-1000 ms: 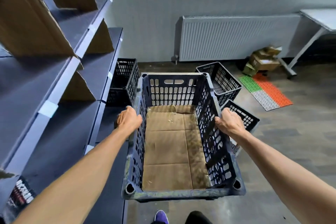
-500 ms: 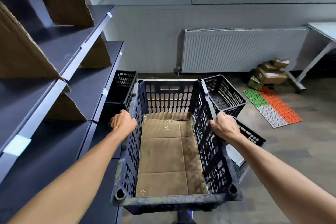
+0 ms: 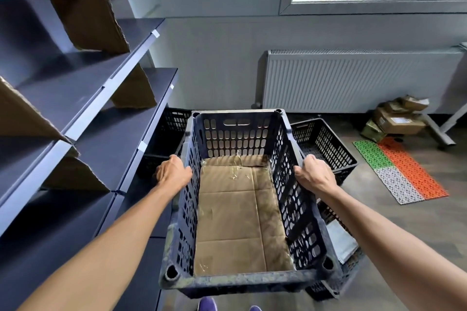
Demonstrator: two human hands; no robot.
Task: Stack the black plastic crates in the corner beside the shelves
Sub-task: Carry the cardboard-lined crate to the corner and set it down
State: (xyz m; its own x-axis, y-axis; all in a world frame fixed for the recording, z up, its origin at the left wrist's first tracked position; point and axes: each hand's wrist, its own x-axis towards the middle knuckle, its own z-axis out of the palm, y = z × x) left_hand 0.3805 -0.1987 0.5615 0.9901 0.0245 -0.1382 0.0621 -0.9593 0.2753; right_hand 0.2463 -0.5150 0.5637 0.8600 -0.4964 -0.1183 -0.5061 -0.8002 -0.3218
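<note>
Grey room with dark shelves (image 3: 121, 118) on the left, radiator (image 3: 353, 81) on the far wall. Holds a cardboard-lined black crate (image 3: 240, 283) aloft beside the shelves, left hand (image 3: 173, 171) and right hand (image 3: 314, 175) clamped on opposite side rims.

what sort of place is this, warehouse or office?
Probably a storeroom or stockroom: dark shelves with cardboard dividers, black plastic crates on the floor beside the carried crate, and parcels piled near a radiator.
</note>
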